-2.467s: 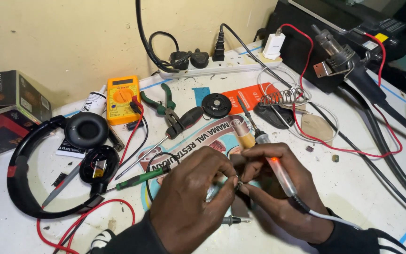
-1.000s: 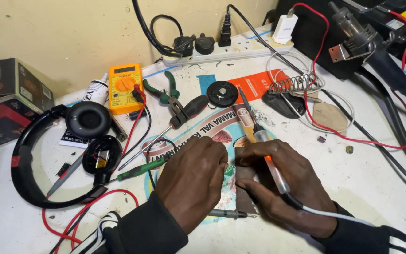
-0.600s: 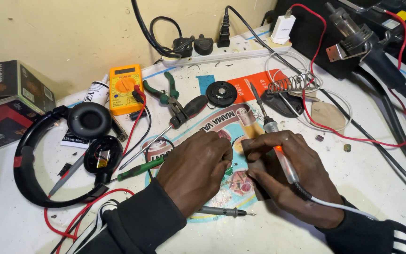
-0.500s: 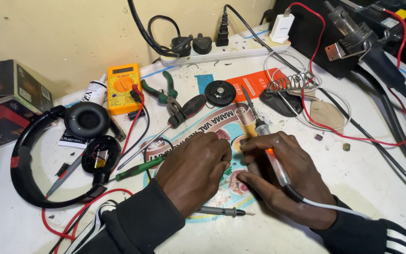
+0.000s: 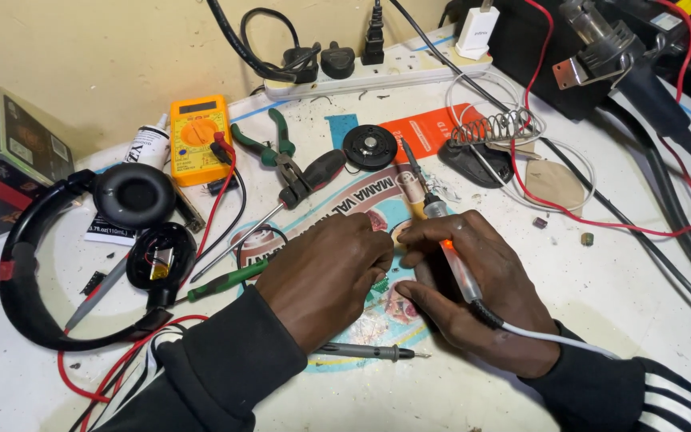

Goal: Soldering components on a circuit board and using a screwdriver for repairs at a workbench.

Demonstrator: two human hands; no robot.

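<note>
White workbench, black headphones, yellow multimeter, pliers, power strip

A white counter, scuffed and stained, was seen across the lower view. It was bordered at the rear by a plain cream-yellow wall. The surface was evenly lit, and only soft shadows were cast.

One head-worn view – looking steeply down, close over the cluttered workbench.
</note>
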